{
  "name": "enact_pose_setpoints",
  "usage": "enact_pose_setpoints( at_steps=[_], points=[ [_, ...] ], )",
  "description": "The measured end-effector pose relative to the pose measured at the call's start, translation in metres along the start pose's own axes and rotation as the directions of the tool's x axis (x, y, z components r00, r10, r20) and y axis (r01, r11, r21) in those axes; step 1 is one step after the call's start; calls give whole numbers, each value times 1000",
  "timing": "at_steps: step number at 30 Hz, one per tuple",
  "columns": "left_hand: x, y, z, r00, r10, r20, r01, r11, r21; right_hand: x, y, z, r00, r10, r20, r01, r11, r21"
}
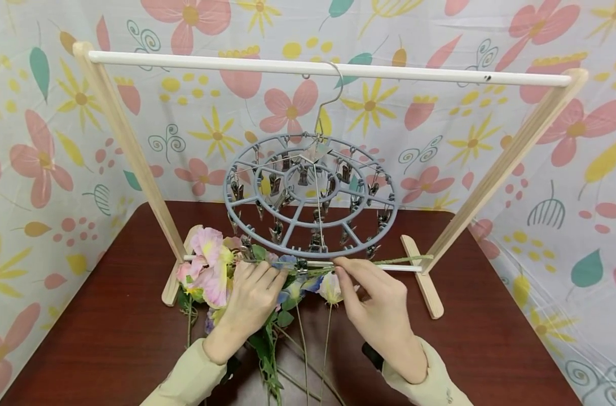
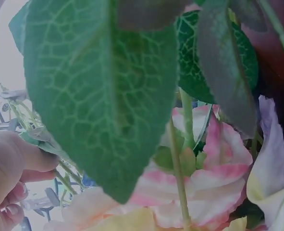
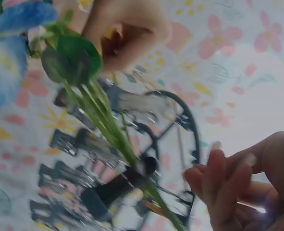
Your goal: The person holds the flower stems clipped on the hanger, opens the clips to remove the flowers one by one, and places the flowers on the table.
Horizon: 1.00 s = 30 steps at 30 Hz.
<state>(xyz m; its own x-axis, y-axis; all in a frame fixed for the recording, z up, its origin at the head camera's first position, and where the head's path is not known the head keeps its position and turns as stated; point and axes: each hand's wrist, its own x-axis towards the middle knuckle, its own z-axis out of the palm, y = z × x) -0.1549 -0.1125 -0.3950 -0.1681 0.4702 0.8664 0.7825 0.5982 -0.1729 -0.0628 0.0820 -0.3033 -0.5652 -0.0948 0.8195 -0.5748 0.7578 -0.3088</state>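
Note:
My left hand (image 1: pixel 257 290) pinches the green stem (image 3: pixel 115 130) of an artificial flower, close to its leaves (image 3: pixel 74 57). The stem runs sideways below a round blue-grey clip hanger (image 1: pixel 237 200), and a metal clip (image 1: pixel 302 267) sits at it between my hands. My right hand (image 1: pixel 374 296) is beside the stem. In the right wrist view its fingers (image 3: pixel 214 173) are loosely bent and apart from the stem, with nothing seen between them. A pink-and-yellow flower (image 1: pixel 214 276) lies by my left hand. A large leaf (image 2: pixel 103 96) hides much of the left wrist view.
The hanger's hook (image 1: pixel 330 104) hangs on the white top bar (image 1: pixel 211 62) of a wooden-legged rack (image 1: pixel 135 152). Several metal clips dangle from the hanger. More flowers, including a white one (image 1: pixel 330 288), lie on the dark red table (image 1: pixel 110 338), stems toward me.

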Motion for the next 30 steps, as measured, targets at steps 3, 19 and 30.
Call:
enact_pose_setpoints(
  at_steps=[3, 19, 30],
  points=[
    [0, 0, -1, 1000, 12, 2, -12, 1000, -2, 4, -7, -13, 986, -70, -148, 68, 997, -20],
    [4, 0, -9, 989, 100, -106, -106, 993, -54, 20, 6, -92, 962, 79, -263, -122, 981, -151],
    [-4, -8, -13, 983, 121, -140, -135, 986, -96, 37, 83, -103, 829, -97, 551, -133, 923, 362]
  ],
)
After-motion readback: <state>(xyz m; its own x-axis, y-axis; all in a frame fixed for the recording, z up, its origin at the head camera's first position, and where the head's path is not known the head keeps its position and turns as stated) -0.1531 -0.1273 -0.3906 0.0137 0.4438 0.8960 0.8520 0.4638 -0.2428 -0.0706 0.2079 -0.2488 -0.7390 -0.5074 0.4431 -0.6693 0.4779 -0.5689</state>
